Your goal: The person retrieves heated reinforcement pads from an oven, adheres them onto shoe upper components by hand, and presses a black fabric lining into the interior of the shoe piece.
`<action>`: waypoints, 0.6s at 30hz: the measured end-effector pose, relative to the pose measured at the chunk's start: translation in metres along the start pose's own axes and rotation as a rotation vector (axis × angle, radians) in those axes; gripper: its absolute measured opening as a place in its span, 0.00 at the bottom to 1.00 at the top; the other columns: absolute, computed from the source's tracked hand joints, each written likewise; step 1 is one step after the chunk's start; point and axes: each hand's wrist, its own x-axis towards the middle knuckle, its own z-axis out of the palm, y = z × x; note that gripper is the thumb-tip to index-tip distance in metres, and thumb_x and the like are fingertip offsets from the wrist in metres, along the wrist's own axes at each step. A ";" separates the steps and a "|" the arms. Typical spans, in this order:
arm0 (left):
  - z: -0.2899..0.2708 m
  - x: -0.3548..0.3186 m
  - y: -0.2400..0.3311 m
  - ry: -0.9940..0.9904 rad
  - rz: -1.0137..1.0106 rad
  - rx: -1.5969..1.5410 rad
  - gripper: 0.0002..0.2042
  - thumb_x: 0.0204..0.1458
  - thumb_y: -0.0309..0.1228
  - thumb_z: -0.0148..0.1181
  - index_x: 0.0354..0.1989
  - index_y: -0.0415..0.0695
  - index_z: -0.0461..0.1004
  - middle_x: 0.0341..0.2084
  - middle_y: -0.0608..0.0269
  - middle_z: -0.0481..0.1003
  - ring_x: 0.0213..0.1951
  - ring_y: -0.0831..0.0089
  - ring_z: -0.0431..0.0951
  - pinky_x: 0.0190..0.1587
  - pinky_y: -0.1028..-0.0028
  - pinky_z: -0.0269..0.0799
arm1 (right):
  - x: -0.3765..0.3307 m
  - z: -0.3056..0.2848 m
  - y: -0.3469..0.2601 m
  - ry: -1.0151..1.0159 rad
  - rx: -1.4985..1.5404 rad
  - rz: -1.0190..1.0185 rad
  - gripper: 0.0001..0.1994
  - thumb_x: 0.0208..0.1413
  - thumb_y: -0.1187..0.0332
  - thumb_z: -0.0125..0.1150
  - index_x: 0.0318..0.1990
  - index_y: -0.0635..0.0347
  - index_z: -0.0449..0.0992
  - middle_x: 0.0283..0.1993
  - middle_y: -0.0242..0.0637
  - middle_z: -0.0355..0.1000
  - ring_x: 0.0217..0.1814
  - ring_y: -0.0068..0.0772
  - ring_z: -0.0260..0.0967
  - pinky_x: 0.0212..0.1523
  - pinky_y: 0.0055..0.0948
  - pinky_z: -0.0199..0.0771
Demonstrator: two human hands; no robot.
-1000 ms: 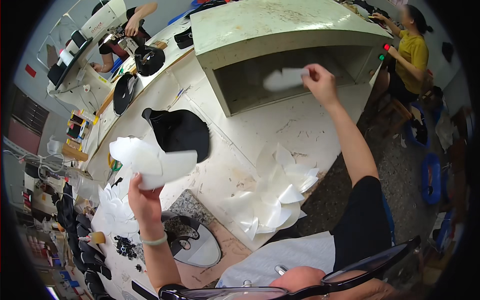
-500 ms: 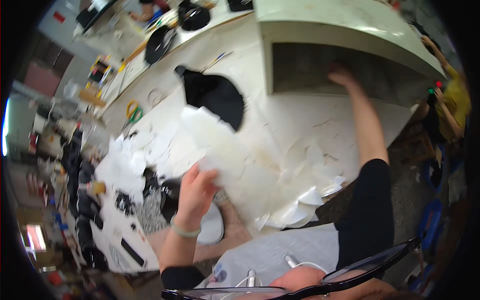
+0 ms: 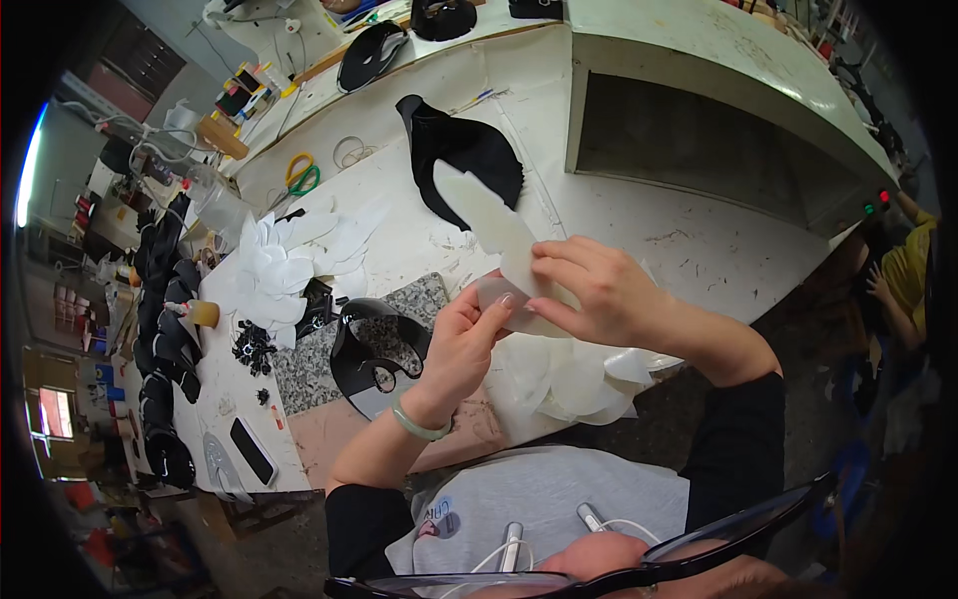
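Note:
A translucent white sheet piece [image 3: 499, 226] with a curved edge is held up over the table between both hands. My left hand [image 3: 467, 337] pinches its lower end between thumb and fingers. My right hand [image 3: 604, 290] grips the same piece from the right, thumb and fingertips pressed to it. Just beyond the sheet's tip lies a black curved fabric piece [image 3: 469, 150], partly covered by it. Below and right of my hands are several loose translucent white pieces [image 3: 571, 384]. Left of my left wrist, a glossy black moulded piece [image 3: 361, 349] rests on a speckled stone slab [image 3: 304, 371].
White petal-shaped pieces [image 3: 274, 262] are heaped on the left, near small black parts [image 3: 256, 345] and a phone [image 3: 253, 451]. A hollow box-like shelf [image 3: 699, 150] stands far right. Scissors with yellow and green handles [image 3: 301, 175] lie farther back. Another person [image 3: 910, 280] is at the right.
My right hand has come out of the shelf opening and taken hold of the white sheet piece. My left hand has moved right with it, and the view has shifted.

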 end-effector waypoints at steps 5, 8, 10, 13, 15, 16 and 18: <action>-0.005 -0.005 0.005 0.052 0.239 0.394 0.16 0.61 0.24 0.46 0.57 0.35 0.63 0.40 0.62 0.74 0.42 0.81 0.73 0.47 0.79 0.69 | -0.001 -0.015 0.006 -0.004 0.206 0.132 0.08 0.48 0.74 0.61 0.37 0.66 0.77 0.31 0.38 0.75 0.28 0.30 0.73 0.30 0.28 0.73; -0.011 -0.004 0.021 0.076 0.227 0.462 0.16 0.58 0.21 0.45 0.55 0.35 0.66 0.36 0.65 0.74 0.37 0.83 0.72 0.41 0.81 0.69 | -0.005 -0.040 0.011 0.002 0.363 0.558 0.08 0.55 0.73 0.57 0.39 0.68 0.77 0.30 0.32 0.76 0.29 0.14 0.70 0.26 0.21 0.73; -0.029 -0.007 0.029 0.106 0.219 0.492 0.17 0.56 0.19 0.45 0.55 0.36 0.66 0.35 0.65 0.74 0.37 0.82 0.72 0.40 0.81 0.69 | -0.008 -0.062 0.016 0.146 0.472 0.626 0.08 0.56 0.72 0.57 0.39 0.68 0.78 0.30 0.32 0.76 0.28 0.16 0.71 0.27 0.20 0.74; -0.026 -0.010 0.049 0.224 0.255 0.269 0.20 0.51 0.16 0.44 0.55 0.36 0.65 0.37 0.60 0.74 0.34 0.78 0.75 0.38 0.80 0.72 | -0.020 -0.079 0.023 0.297 0.625 0.680 0.09 0.57 0.71 0.56 0.40 0.68 0.78 0.31 0.32 0.76 0.29 0.19 0.72 0.30 0.18 0.75; -0.014 -0.004 0.056 0.159 0.213 0.431 0.19 0.53 0.17 0.46 0.55 0.39 0.67 0.37 0.58 0.76 0.34 0.77 0.76 0.37 0.78 0.73 | -0.028 -0.082 0.021 0.300 0.669 0.670 0.09 0.58 0.72 0.56 0.41 0.69 0.78 0.32 0.33 0.76 0.30 0.20 0.72 0.30 0.18 0.76; -0.009 -0.006 0.062 0.133 0.170 0.602 0.18 0.54 0.18 0.47 0.55 0.40 0.68 0.37 0.57 0.77 0.34 0.77 0.77 0.38 0.77 0.73 | -0.026 -0.075 0.014 0.322 0.690 0.638 0.10 0.59 0.71 0.56 0.42 0.70 0.77 0.34 0.35 0.76 0.31 0.21 0.73 0.31 0.19 0.76; -0.010 -0.001 0.052 0.001 0.333 1.074 0.16 0.56 0.21 0.49 0.53 0.41 0.70 0.35 0.52 0.78 0.35 0.74 0.79 0.39 0.73 0.74 | -0.012 -0.058 -0.005 0.327 0.807 0.655 0.11 0.60 0.70 0.56 0.43 0.71 0.76 0.38 0.39 0.76 0.34 0.23 0.74 0.33 0.21 0.78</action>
